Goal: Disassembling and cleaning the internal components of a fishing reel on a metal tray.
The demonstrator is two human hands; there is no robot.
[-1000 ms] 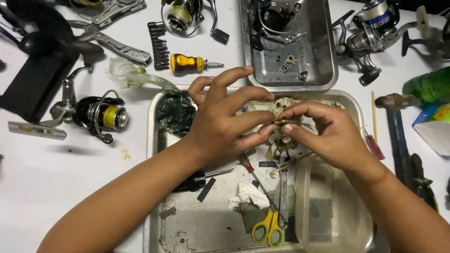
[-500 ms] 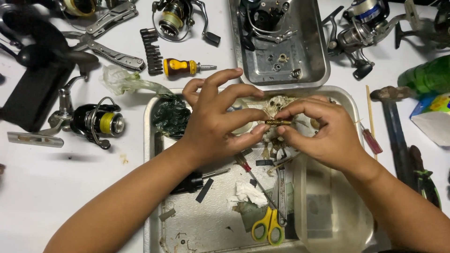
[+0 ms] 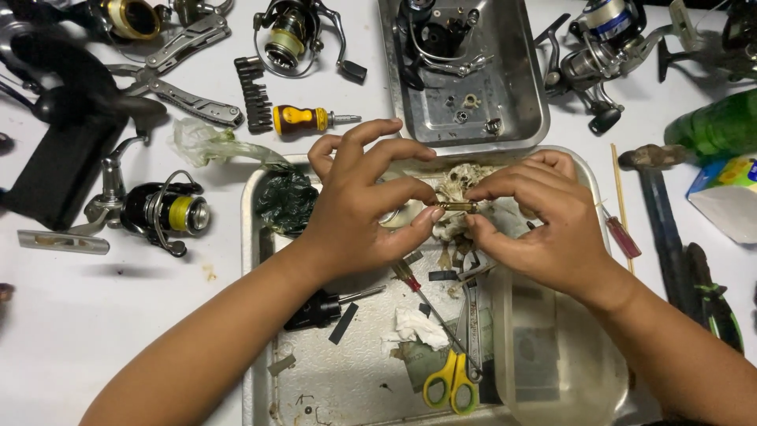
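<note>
Both hands staying over metal tray. Left hand and right hand still pinching small brass part, fingertips closed on its ends.

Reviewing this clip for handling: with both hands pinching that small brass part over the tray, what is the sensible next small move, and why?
Probably keep the brass part low over the metal tray while working it. The left hand and right hand hold it only by fingertips, so if it slips the tray would likely catch it.
</note>
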